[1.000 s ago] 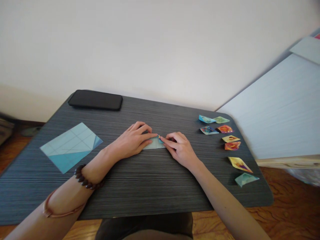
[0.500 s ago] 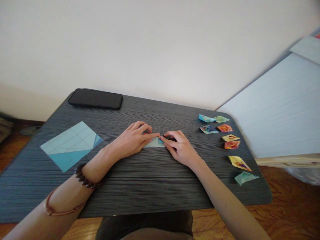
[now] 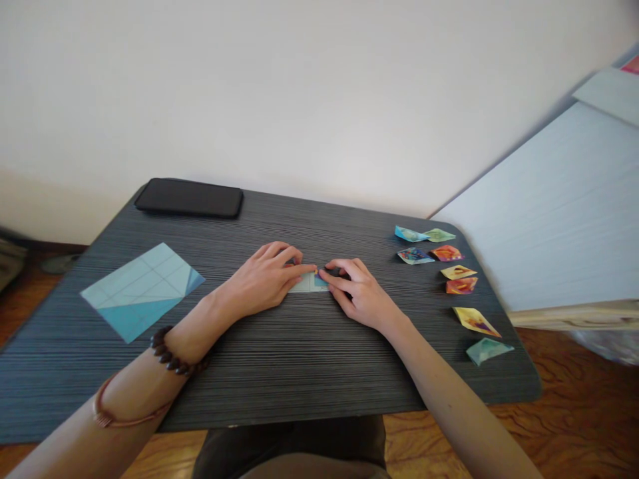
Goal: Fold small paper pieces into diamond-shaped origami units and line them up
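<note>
A small piece of folded paper (image 3: 305,285), pale with a blue and colourful part, lies on the dark table between my hands. My left hand (image 3: 267,276) presses on its left part, the index finger stretched along the top and the other fingers curled. On its right end, the fingertips of my right hand (image 3: 357,291) pinch the paper. Both hands cover much of it, so its full shape is hidden. Further left lies a larger light-blue sheet (image 3: 150,276) with crease lines and a darker blue folded part.
A black phone (image 3: 188,197) rests at the table's back left. Along the right side sit several folded paper pieces, among them a yellow one (image 3: 476,322), a green one (image 3: 488,350) and an orange one (image 3: 448,253). Behind the table (image 3: 299,372) stands a pale wall (image 3: 299,100).
My fingertips have shifted slightly on the folded paper, and a little more of its blue part shows beside my right hand. The view has moved a touch; the other things stay put.
</note>
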Demonstrator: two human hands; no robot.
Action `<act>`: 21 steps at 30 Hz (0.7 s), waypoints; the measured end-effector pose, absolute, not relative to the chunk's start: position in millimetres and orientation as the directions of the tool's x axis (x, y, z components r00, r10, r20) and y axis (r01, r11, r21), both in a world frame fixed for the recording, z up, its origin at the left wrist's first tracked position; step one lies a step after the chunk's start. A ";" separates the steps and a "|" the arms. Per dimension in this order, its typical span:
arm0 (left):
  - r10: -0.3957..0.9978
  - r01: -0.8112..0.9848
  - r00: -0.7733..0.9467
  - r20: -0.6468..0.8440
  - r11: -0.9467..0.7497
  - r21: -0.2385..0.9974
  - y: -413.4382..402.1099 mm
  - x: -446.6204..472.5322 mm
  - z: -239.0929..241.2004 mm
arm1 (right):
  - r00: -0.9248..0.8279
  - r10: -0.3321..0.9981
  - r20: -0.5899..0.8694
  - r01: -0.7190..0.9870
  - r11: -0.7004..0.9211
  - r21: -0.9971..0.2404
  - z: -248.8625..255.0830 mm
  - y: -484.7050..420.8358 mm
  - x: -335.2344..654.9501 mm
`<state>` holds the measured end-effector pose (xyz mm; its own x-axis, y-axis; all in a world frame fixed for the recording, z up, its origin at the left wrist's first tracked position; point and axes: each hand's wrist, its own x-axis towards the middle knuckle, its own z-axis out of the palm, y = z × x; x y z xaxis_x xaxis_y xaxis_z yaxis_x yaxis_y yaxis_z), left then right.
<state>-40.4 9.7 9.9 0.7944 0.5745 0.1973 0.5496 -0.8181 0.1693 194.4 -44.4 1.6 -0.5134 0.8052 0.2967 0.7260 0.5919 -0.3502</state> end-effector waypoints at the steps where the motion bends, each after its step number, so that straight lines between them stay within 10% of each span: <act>1: 0.573 0.548 0.795 0.198 -0.819 0.168 9.8 -40.2 10.1 | -0.510 0.807 0.296 0.727 0.589 -0.352 1.3 -44.7 194.3; 21: 0.575 0.561 0.799 0.176 -0.818 0.127 7.7 -39.5 11.2 | -0.385 0.816 0.432 0.715 0.560 -0.419 -10.2 -45.1 195.5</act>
<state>-39.5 7.7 11.2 0.7990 0.5750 0.1763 0.5609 -0.8182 0.1266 195.5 -45.1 -10.2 -0.3851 0.8156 0.4319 0.7148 0.5596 -0.4194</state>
